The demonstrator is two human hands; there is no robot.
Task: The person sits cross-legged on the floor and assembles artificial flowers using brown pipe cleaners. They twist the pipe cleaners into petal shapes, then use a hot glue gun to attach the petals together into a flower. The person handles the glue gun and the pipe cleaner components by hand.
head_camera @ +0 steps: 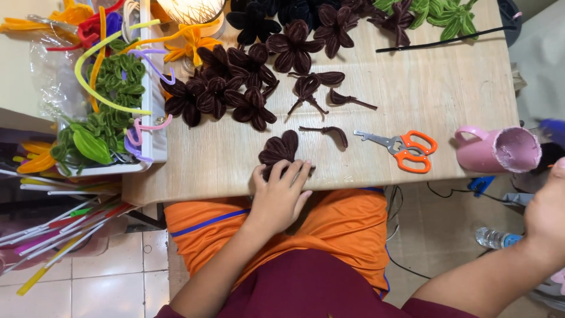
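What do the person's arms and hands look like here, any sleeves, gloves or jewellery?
Both forearms are bare, with no gloves, and no watch or bracelet shows. The left hand has bare fingers with short nails and no rings visible. The right hand is cut off by the picture's edge, so its fingers are hidden. Dark maroon cloth shows near the upper arms; sleeve ends are hard to make out.
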